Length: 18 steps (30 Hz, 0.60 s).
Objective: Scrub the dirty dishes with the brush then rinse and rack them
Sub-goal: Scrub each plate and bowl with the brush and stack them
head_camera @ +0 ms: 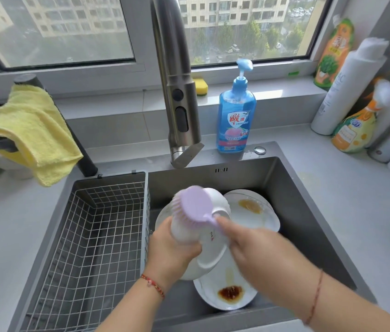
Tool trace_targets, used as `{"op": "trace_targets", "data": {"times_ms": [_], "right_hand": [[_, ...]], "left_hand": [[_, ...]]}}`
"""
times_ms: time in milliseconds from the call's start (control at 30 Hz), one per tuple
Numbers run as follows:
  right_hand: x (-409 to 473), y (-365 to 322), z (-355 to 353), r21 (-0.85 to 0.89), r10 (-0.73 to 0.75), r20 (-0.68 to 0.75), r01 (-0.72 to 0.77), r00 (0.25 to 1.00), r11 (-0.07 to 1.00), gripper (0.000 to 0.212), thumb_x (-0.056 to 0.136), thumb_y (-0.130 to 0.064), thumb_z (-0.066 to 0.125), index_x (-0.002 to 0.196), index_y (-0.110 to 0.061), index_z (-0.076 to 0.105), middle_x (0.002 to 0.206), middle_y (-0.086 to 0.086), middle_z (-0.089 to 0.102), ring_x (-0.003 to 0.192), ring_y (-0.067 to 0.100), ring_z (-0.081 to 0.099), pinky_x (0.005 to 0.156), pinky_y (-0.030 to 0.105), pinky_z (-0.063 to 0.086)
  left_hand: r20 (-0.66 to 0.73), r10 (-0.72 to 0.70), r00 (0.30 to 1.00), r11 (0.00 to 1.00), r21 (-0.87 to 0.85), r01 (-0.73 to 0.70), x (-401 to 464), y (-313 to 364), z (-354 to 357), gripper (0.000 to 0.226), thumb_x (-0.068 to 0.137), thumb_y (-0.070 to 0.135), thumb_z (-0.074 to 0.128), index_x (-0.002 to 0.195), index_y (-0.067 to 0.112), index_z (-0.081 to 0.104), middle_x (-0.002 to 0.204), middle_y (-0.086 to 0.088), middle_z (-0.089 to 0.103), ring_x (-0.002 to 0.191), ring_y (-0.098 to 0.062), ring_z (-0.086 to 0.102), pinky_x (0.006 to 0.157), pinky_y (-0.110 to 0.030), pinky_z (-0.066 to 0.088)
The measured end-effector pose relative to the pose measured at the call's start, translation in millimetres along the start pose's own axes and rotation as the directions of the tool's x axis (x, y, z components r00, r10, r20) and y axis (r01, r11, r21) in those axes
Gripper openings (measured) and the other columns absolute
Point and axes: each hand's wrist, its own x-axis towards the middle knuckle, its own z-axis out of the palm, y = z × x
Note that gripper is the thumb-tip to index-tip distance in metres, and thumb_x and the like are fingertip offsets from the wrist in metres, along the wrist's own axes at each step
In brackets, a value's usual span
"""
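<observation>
Over the dark sink [292,200] my left hand [171,250] grips a white bowl [207,250], tilted on its side. My right hand [244,245] holds the handle of a lilac dish brush [195,206], whose head lies against the bowl's outer wall. Below the bowl lies a white plate [227,295] with a dark brown sauce stain. A second white plate [253,212] with a yellowish stain leans at the back of the sink. Another white dish [162,216] shows behind my left hand, mostly hidden.
A wire rack basket [88,236] fills the sink's left side. The steel faucet [179,104] hangs above the sink's back edge, with a blue soap pump bottle [235,116] beside it. A yellow cloth [28,133] hangs at left. Several bottles [347,92] crowd the right counter.
</observation>
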Motion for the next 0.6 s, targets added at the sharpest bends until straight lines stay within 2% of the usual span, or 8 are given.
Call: {"op": "trace_targets", "data": {"times_ms": [67, 133, 267, 333, 400, 467, 533, 600], "right_hand": [[-6.7, -15.6, 5.7, -0.088, -0.087, 0.028, 0.089, 0.996, 0.992, 0.062, 0.100, -0.027, 0.031, 0.138, -0.066, 0.000, 0.073, -0.006, 0.050, 0.068, 0.019, 0.046, 0.056, 0.032, 0.035], [-0.7, -7.1, 2.9, -0.092, -0.054, 0.004, 0.054, 0.999, 0.994, 0.060, 0.100, -0.027, 0.030, 0.137, -0.066, 0.003, 0.078, -0.005, 0.055, 0.068, 0.018, 0.050, 0.059, 0.032, 0.039], [27.7, 44.2, -2.6, 0.171, 0.188, -0.012, -0.183, 0.982, 0.968, 0.046, 0.100, -0.023, 0.033, 0.135, -0.053, 0.039, 0.066, -0.007, 0.052, 0.053, 0.011, 0.044, 0.048, 0.025, 0.035], [36.5, 70.8, 10.7, 0.489, 0.354, 0.070, -0.342, 0.933, 0.803, 0.040, 0.100, -0.020, 0.035, 0.125, -0.043, 0.055, 0.061, 0.002, 0.047, 0.045, 0.013, 0.036, 0.042, 0.023, 0.029], [38.1, 82.1, 29.1, 0.771, 0.438, 0.197, -0.414, 0.877, 0.484, 0.031, 0.100, -0.021, 0.041, 0.120, -0.032, 0.061, 0.059, 0.007, 0.047, 0.037, 0.013, 0.030, 0.039, 0.019, 0.026], [38.2, 80.9, 44.6, 0.881, 0.456, 0.234, -0.385, 0.859, 0.273, 0.026, 0.095, -0.031, 0.055, 0.117, -0.019, 0.060, 0.072, 0.009, 0.060, 0.036, 0.011, 0.030, 0.039, 0.020, 0.029], [39.8, 73.5, 55.7, 0.921, 0.466, 0.251, -0.358, 0.849, 0.156, 0.045, 0.082, -0.042, 0.068, 0.110, -0.009, 0.056, 0.091, 0.008, 0.067, 0.039, 0.009, 0.029, 0.039, 0.021, 0.031], [41.0, 64.1, 62.1, 0.943, 0.407, 0.290, -0.332, 0.866, 0.036, 0.059, 0.071, -0.049, 0.073, 0.106, -0.005, 0.055, 0.084, 0.004, 0.064, 0.042, 0.008, 0.026, 0.038, 0.019, 0.030]], "left_hand": [[0.026, 0.014, 1.000, 0.999, -0.034, -0.013, 1.8, -4.5, 3.9, 0.056, 0.047, 0.027, 0.077, 0.102, 0.024, 0.067, 0.095, 0.001, 0.074, 0.091, -0.022, 0.070, 0.079, -0.039, 0.057], [0.024, -0.002, 1.000, 0.999, -0.048, 0.004, 0.4, -3.3, 4.0, 0.051, 0.046, 0.025, 0.078, 0.095, 0.027, 0.068, 0.088, 0.006, 0.074, 0.086, -0.018, 0.070, 0.076, -0.037, 0.058], [0.026, 0.037, 0.999, 0.998, -0.059, -0.035, -4.0, 2.3, -5.0, 0.042, 0.047, 0.024, 0.078, 0.085, 0.025, 0.062, 0.081, 0.008, 0.069, 0.071, -0.002, 0.066, 0.062, -0.026, 0.055], [0.008, 0.028, 1.000, 0.991, -0.127, -0.026, -4.8, 2.8, -11.1, 0.049, 0.046, 0.023, 0.080, 0.092, 0.025, 0.063, 0.087, 0.004, 0.071, 0.077, -0.005, 0.068, 0.065, -0.028, 0.058], [-0.021, 0.012, 1.000, 0.969, -0.246, -0.017, -5.0, 3.7, -13.4, 0.058, 0.042, 0.026, 0.083, 0.098, 0.021, 0.065, 0.092, -0.003, 0.073, 0.082, -0.016, 0.071, 0.068, -0.037, 0.061], [-0.051, -0.010, 0.999, 0.927, -0.375, -0.010, -5.0, 3.3, -11.8, 0.063, 0.041, 0.027, 0.083, 0.100, 0.016, 0.066, 0.095, -0.009, 0.074, 0.087, -0.028, 0.072, 0.072, -0.047, 0.061], [-0.046, -0.033, 0.998, 0.868, -0.497, 0.006, -4.5, 4.7, -7.9, 0.066, 0.042, 0.023, 0.085, 0.104, 0.010, 0.065, 0.097, -0.016, 0.074, 0.090, -0.036, 0.071, 0.073, -0.048, 0.060], [-0.019, -0.038, 0.999, 0.799, -0.601, 0.019, -5.7, 8.2, -3.7, 0.070, 0.043, 0.019, 0.085, 0.108, 0.006, 0.064, 0.099, -0.019, 0.073, 0.090, -0.036, 0.071, 0.071, -0.043, 0.059]]}}
